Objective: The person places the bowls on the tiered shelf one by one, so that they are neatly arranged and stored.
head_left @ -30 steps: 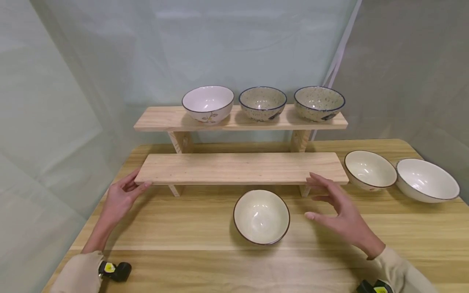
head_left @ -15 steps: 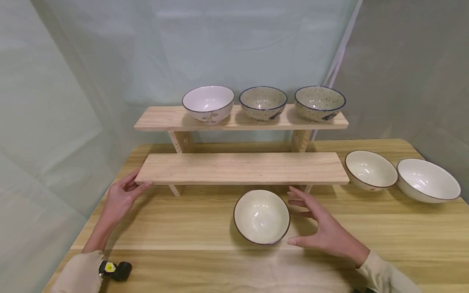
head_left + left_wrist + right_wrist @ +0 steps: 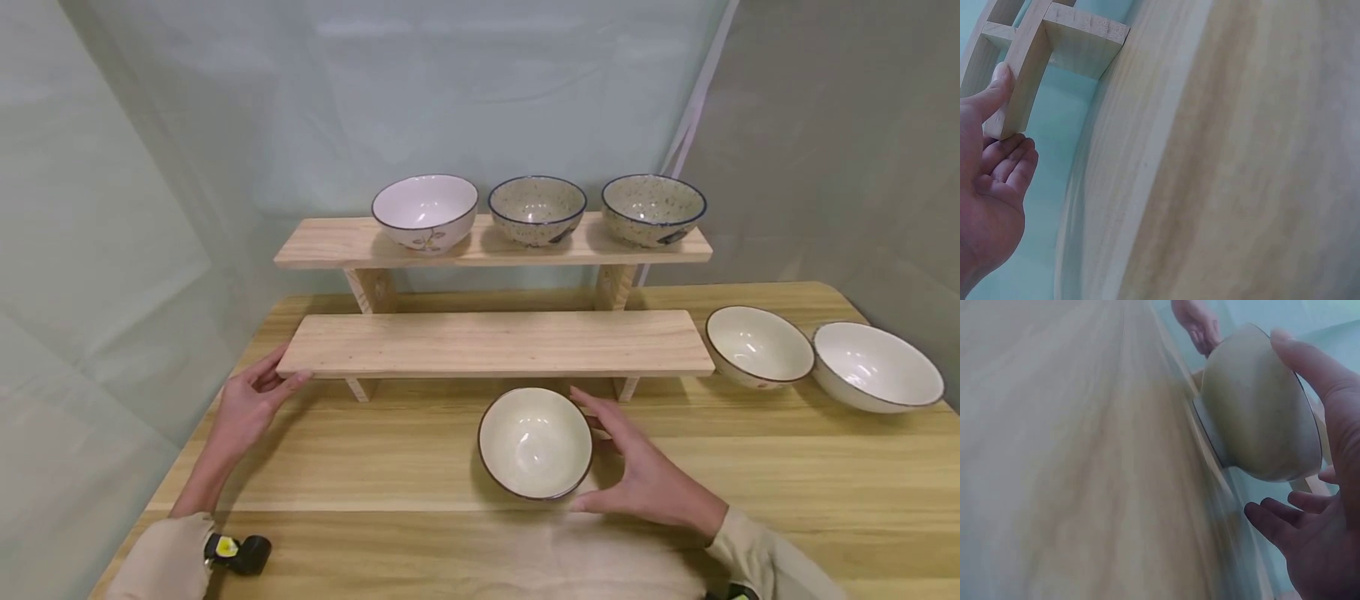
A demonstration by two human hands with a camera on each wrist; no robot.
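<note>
A two-tier wooden shelf [image 3: 495, 343] stands on the table. My left hand [image 3: 251, 406] grips the left end of its lower board, thumb at the front edge. In the left wrist view, that hand's thumb [image 3: 999, 84] lies on one side of the board, with the fingers curled at its end. A cream bowl with a dark rim [image 3: 534, 446] sits upright in front of the shelf. Around this bowl's right side my right hand [image 3: 645, 477] is spread, thumb near and fingers far. The right wrist view has the fingers [image 3: 1269, 525] apart from the bowl's wall.
On the upper board stand a white flowered bowl [image 3: 427, 212] and two speckled blue-rimmed bowls, one in the middle [image 3: 536, 212] and one at right [image 3: 654, 212]. Right of the shelf, another cream bowl [image 3: 759, 346] and a white bowl [image 3: 876, 367] sit side by side on the table [image 3: 420, 550].
My right hand has moved left and slightly toward me, from near the shelf's right front to beside the cream bowl. My left hand and the bowls have stayed in place.
</note>
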